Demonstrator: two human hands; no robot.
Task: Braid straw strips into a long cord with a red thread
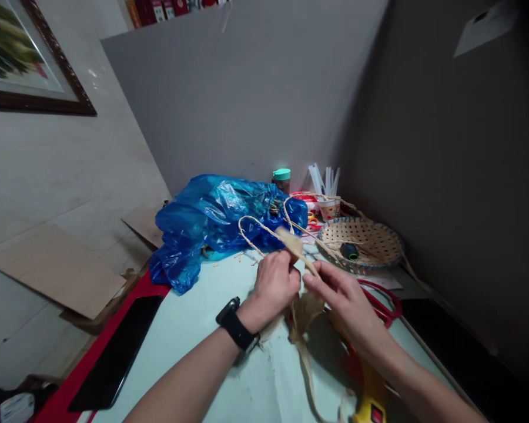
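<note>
My left hand [277,284], with a black watch on its wrist, is closed over the middle of the table; its fingertips are mostly hidden. A thin braided straw cord [258,223] loops up and away from behind it. My right hand [335,286] pinches a pale tan strip of dried plant fibre [309,264] between thumb and fingers. The strip's wider end [290,239] is blurred above my left hand. Below both hands hang more dried husk-like pieces [307,311], with a long strip trailing down toward the table's front. A yellow tool [371,390] lies under my right forearm.
A crumpled blue plastic bag [229,211] covers the back left. A woven basket [390,244] holding a small dark object [349,251] sits right, near a paper cup of white sticks [330,207], a green-lidded jar [281,179] and a red cable [385,302]. A black phone-like slab [119,352] lies left.
</note>
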